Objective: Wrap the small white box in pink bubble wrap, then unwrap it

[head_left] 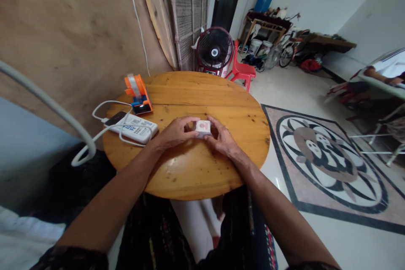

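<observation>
A small white box with a reddish print on top [203, 126] is held over the middle of a round wooden table [186, 177]. My left hand [179, 130] closes on the box's left side, thumb near its lower edge and fingers along the back. From the right, my right hand [220, 136] grips the opposite side in the same way. Whether the underside of the box rests on the wood, I cannot tell. To the left of my left hand lies a white power bank [134, 128] with cables looped over it.
An orange and blue tape dispenser [138, 93] stands at the table's back left. Behind the table are a fan [215, 48] and a red plastic chair [243, 69]. A thick pale cable [47, 99] crosses the left side. Another person's arm [381, 76] shows at far right.
</observation>
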A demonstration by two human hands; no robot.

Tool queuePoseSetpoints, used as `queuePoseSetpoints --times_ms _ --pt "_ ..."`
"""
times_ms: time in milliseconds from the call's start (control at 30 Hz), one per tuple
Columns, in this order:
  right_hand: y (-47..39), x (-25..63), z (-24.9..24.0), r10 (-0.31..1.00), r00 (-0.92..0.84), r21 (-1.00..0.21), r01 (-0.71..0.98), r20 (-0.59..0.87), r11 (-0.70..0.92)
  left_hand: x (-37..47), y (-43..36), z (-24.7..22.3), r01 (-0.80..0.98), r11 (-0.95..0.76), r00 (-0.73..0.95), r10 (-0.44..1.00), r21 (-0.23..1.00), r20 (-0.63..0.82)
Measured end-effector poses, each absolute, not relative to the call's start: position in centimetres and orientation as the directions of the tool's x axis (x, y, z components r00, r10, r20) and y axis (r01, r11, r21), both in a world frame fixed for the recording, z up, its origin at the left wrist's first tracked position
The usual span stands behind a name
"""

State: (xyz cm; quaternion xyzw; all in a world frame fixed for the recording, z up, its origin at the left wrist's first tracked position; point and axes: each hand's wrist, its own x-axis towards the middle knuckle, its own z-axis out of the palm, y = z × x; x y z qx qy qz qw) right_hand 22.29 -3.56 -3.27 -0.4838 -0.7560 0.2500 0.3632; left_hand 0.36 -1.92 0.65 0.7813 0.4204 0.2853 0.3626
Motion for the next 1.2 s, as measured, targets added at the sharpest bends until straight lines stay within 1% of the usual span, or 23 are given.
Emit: queuePoseSetpoints --times_ms 100,233,367,567,767,900,1100,1200 --pt "-3.5 22.2 -3.3 0.921 -0.264 -0.782 0.491 0.287 0.385 0.3 -1.8 0.5 0.448 -0.406 0.479 0.861 0.796 0.17" --pt "-3.7 22.1 -2.7 0.925 -0.253 -0.804 0.464 0.283 0.373 0.3 -1.9 0.5 0.467 -0.401 0.458 0.872 0.788 0.173" --pt "-3.9 22.2 -2.4 0.925 -0.234 -0.796 0.472 0.301 0.378 0.2 -1.9 0.6 0.466 -0.398 0.475 0.866 0.79 0.157" --pt "-3.9 22.3 -2.6 0.91 -0.25 -0.767 0.491 0.33 0.413 0.0 -1.6 0.4 0.441 -0.389 0.5 0.855 0.809 0.138" --pt "-3.7 22.3 -2.8 0.908 -0.286 -0.764 0.495 0.308 0.415 -0.1 -1.5 0.2 0.427 -0.382 0.519 0.846 0.82 0.124" --pt "-3.9 22.2 -2.7 0.908 -0.283 -0.761 0.5 0.308 0.414 0.0 -1.6 0.5 0.457 -0.393 0.516 0.848 0.798 0.122" --pt "-4.0 22.1 -2.3 0.904 -0.266 -0.732 0.53 0.335 0.428 0.2 -1.8 0.7 0.497 -0.426 0.484 0.859 0.756 0.166" --pt "-4.0 22.2 -2.5 0.907 -0.264 -0.74 0.525 0.329 0.421 0.2 -1.8 0.6 0.505 -0.41 0.48 0.865 0.76 0.148"
